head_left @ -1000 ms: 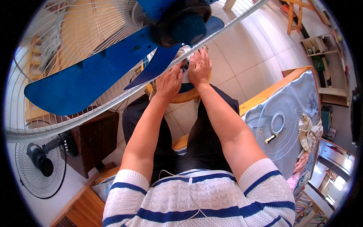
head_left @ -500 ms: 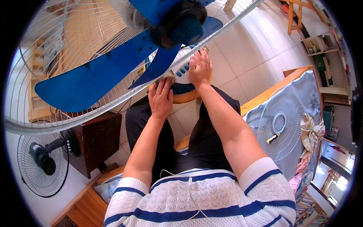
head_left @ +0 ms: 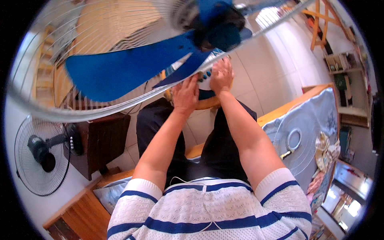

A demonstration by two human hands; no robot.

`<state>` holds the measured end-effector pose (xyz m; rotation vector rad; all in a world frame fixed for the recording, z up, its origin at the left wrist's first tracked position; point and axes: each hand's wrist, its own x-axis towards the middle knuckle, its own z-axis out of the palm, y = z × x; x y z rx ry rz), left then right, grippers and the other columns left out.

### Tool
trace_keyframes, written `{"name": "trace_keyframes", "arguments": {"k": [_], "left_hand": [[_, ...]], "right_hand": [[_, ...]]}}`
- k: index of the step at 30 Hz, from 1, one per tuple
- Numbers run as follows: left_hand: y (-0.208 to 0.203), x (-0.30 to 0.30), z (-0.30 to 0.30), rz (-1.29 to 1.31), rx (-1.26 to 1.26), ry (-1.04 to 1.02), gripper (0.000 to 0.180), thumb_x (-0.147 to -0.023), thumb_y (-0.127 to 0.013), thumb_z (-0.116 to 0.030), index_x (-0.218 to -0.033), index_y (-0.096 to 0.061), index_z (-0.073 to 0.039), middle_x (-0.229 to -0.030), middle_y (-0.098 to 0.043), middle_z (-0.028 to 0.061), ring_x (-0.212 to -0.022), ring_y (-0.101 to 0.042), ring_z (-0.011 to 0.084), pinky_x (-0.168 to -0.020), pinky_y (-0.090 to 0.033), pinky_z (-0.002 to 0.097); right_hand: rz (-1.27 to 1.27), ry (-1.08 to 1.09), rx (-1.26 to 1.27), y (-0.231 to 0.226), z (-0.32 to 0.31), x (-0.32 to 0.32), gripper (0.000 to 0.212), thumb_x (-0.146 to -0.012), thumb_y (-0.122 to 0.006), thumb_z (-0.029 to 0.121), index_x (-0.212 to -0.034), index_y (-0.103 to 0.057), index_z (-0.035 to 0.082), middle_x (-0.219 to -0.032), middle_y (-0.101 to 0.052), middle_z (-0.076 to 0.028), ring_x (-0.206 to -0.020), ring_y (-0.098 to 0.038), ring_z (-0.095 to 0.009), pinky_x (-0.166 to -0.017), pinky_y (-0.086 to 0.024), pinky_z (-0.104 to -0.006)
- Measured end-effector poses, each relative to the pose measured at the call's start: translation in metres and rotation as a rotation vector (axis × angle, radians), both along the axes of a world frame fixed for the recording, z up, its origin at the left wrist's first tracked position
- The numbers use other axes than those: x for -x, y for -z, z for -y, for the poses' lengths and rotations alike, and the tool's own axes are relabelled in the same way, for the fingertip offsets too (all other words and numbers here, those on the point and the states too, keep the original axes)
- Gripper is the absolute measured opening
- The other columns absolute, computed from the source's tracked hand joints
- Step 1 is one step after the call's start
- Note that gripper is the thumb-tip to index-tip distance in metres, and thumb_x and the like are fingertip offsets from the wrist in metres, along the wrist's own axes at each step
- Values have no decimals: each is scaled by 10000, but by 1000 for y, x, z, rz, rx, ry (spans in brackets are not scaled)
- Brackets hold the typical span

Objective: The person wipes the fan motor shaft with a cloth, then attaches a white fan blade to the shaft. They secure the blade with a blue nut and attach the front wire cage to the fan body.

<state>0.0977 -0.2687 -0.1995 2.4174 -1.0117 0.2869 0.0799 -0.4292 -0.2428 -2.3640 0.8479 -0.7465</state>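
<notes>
A standing fan with its front grille off fills the upper left, its blue blades [head_left: 128, 74] showing inside the wire rear guard [head_left: 80, 117]. Its white base [head_left: 205, 85] with dark blue buttons rests on a round yellow wooden stool [head_left: 208, 105] in front of my knees. My left hand [head_left: 185, 95] presses its fingers onto the left side of the base, over a small greyish-brown cloth [head_left: 200, 75] that is mostly hidden. Flat along the base's right side lies my right hand [head_left: 221, 76], fingers stretched out. The guard's rim partly covers the base.
To the right, a loose round wire grille [head_left: 294, 138] lies on a blue-covered bed [head_left: 324, 102] near crumpled cloths [head_left: 322, 148]. A black fan [head_left: 42, 154] stands at left beside a dark wooden cabinet [head_left: 102, 144]. Shelves [head_left: 346, 80] line the right wall.
My left hand has slid right and forward across the base, toward the buttons, and now covers most of the cloth. The right hand stays on the base. The whole view has shifted slightly.
</notes>
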Motion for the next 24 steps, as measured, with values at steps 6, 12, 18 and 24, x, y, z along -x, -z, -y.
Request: {"name": "trace_keyframes", "arguments": {"k": [6, 12, 18, 24], "left_hand": [[7, 25, -19, -93, -42, -65, 483, -873, -524, -192, -1345, -444, -124, -1370, -434, 89, -1226, -369, 329, -992, -323, 443], [14, 18, -18, -71, 144, -227, 558, -812, -575, -180, -1350, -434, -134, -1362, -440, 53, -1209, -392, 306, -954, -375, 439], [17, -21, 0, -384, 259, -313, 481, -840, -527, -231, -1304, -464, -123, -1341, -440, 85, -1180, -391, 349, -952, -376, 462], [15, -86, -3, -411, 198, -322, 393, -850, -476, -255, -1217, -545, -135, -1333, -470, 47, -1181, -395, 321, -982, -343, 469]], "right_hand": [[-32, -11, 49, 24, 16, -1, 462, -927, -360, 382, -1184, -559, 53, -1375, -430, -165, -1300, -351, -334, -1063, -246, -488], [-112, -59, -61, 8, 14, -2, 486, -921, -321, 398, -1173, -555, 55, -1395, -406, -159, -1291, -356, -356, -1049, -264, -489], [76, -249, 238, 40, 59, 1, 473, -932, -303, 355, -1173, -578, 56, -1267, -518, -173, -1199, -414, -390, -1039, -288, -471], [14, -348, 507, 21, 40, -3, 375, -942, -352, 166, -1218, -507, -37, -1254, -523, -216, -1181, -449, -391, -1043, -313, -437]]}}
